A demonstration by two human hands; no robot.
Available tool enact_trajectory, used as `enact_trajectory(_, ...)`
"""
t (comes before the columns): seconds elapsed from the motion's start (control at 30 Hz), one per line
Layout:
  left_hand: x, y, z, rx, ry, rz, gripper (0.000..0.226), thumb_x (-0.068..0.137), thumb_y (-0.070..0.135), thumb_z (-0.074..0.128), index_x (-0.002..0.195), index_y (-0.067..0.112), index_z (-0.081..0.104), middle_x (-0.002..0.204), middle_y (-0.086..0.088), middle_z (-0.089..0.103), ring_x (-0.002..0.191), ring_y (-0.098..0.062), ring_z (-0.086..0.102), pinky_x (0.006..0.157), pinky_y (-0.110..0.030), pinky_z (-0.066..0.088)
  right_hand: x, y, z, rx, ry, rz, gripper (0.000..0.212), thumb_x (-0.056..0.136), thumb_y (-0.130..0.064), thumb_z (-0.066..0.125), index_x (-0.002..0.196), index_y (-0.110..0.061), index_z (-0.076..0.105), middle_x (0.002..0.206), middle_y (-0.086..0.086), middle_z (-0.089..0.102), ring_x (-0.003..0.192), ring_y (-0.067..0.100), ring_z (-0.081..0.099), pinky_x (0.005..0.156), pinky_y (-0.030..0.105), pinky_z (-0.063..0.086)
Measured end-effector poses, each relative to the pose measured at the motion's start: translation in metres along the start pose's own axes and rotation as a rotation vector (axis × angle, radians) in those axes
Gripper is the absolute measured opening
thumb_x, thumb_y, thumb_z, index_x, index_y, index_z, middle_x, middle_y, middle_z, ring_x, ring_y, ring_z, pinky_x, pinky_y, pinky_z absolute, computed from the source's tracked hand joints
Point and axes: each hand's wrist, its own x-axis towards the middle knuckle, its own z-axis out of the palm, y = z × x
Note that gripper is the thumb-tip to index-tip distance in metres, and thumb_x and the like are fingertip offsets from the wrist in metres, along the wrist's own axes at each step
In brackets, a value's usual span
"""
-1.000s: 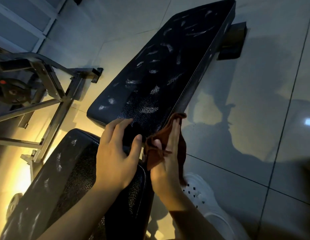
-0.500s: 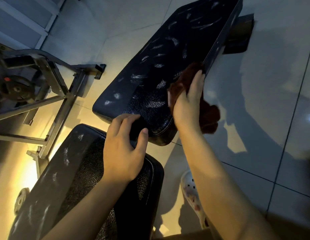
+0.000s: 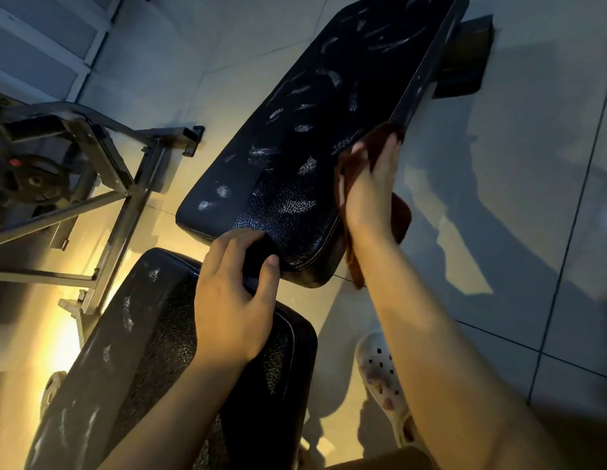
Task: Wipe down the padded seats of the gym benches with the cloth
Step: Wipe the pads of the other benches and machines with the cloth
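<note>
on the right edge of the long back pad (image 3: pixel 322 130) the right hand (image 3: pixel 370 195) presses a dark red cloth (image 3: pixel 380 137) against the pad's side. its fingers are laid out almost straight over the cloth, so this grip is flat and pushing, not curled. part of the cloth pokes out past the fingertips and more of it hangs down beside the wrist. half a second ago the hand and cloth were at nearly the same spot on that edge, and one second ago they were down at the near corner of the pad, so the cloth has gone up along the side and then slowed.

the left hand (image 3: pixel 234 300) rests where the two pads meet. its fingers curl over the near end of the back pad and its palm lies on the seat pad (image 3: pixel 153 354). this grip holds the pad end, just as it did in both earlier moments.

both pads are black and cracked, with pale scuff marks. the back pad's far part looks the same as before.

a white shoe with holes (image 3: pixel 380 371) stands on the tiled floor (image 3: pixel 532 232) under the right arm. a metal frame (image 3: pixel 126 184) with a round weight plate (image 3: pixel 34 181) sits to the left.
</note>
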Motion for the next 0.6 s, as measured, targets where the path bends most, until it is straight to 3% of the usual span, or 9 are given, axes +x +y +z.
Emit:
enact_trajectory(0.2, -0.001, 0.000, -0.001, 0.002, 0.007, -0.008, 0.043, 0.089, 0.042, 0.045, 0.119, 0.015, 0.061, 0.116, 0.013, 0.050, 0.110, -0.007, 0.049, 0.092, -0.022, 0.038, 0.013, 0.003, -0.003, 0.006, 0.007, 0.001, 0.064, 0.103, -0.043, 0.029, 0.156, -0.015, 0.006, 0.164, 0.006, 0.003, 0.151, 0.018, 0.003, 0.123, 0.040, 0.002)
enact_trajectory(0.3, -0.003, 0.000, -0.001, 0.015, 0.000, -0.008, 0.043, 0.089, 0.043, 0.045, 0.120, 0.017, 0.061, 0.117, 0.012, 0.051, 0.112, -0.008, 0.049, 0.093, -0.010, 0.032, -0.031, 0.007, 0.001, 0.057, -0.003, -0.045, 0.073, 0.094, -0.051, 0.034, 0.156, -0.016, 0.013, 0.164, 0.002, 0.007, 0.151, 0.015, 0.006, 0.124, 0.039, 0.008)
enact_trajectory(0.4, -0.003, 0.001, -0.002, 0.017, -0.006, -0.025, 0.043, 0.089, 0.043, 0.045, 0.119, 0.017, 0.061, 0.118, 0.009, 0.054, 0.112, -0.010, 0.050, 0.091, -0.004, 0.029, -0.078, 0.016, 0.002, 0.101, -0.057, -0.120, 0.062, 0.100, -0.039, 0.030, 0.154, -0.023, 0.006, 0.164, -0.004, 0.002, 0.150, 0.007, -0.001, 0.124, 0.038, 0.005)
enact_trajectory(0.53, -0.003, 0.005, -0.003, 0.022, 0.001, -0.025, 0.043, 0.089, 0.042, 0.045, 0.119, 0.016, 0.061, 0.117, 0.012, 0.051, 0.111, -0.005, 0.047, 0.089, 0.000, 0.026, -0.100, 0.020, 0.002, 0.129, -0.119, -0.081, 0.052, 0.097, -0.061, 0.022, 0.143, -0.042, 0.005, 0.160, -0.011, 0.002, 0.148, 0.001, -0.003, 0.122, 0.027, 0.004)
enact_trajectory(0.6, -0.003, 0.005, -0.003, 0.023, -0.002, -0.020, 0.042, 0.089, 0.041, 0.046, 0.119, 0.015, 0.061, 0.117, 0.011, 0.052, 0.111, -0.005, 0.047, 0.090, -0.001, 0.027, -0.090, 0.019, 0.001, 0.078, -0.099, -0.102, 0.065, 0.097, -0.062, 0.023, 0.152, -0.029, 0.014, 0.162, -0.006, 0.005, 0.149, 0.004, 0.000, 0.123, 0.029, 0.006)
